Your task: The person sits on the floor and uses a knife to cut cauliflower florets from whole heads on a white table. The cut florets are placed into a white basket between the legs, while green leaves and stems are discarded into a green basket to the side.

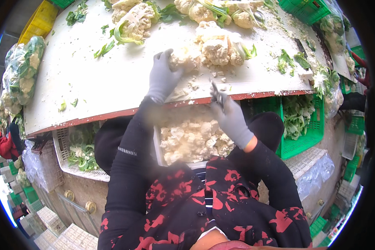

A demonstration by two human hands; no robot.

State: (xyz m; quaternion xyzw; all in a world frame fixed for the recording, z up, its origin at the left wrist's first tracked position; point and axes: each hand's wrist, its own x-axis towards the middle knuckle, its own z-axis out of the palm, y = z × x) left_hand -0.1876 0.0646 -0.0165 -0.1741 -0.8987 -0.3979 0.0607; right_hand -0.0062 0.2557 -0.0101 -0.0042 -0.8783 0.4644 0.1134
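Note:
My left hand [165, 75], in a grey glove, is closed around the left side of a cauliflower head [184, 57] on the white tabletop [112, 78]. In my right hand [231, 118], also gloved, is a small dark-handled knife [217, 92], held over the table's red front edge. Another cauliflower head [217, 51] lies just right of the first, with crumbs below it. Cut cauliflower florets [190, 140] fill a white crate between my knees, below both hands.
More cauliflower heads [203, 11] lie at the table's back. A green crate [318, 125] with leaves stands right, a white crate [61, 156] with leaves left. A bagged load of cauliflower [25, 72] leans at the left edge. A person in red [7, 145] is far left.

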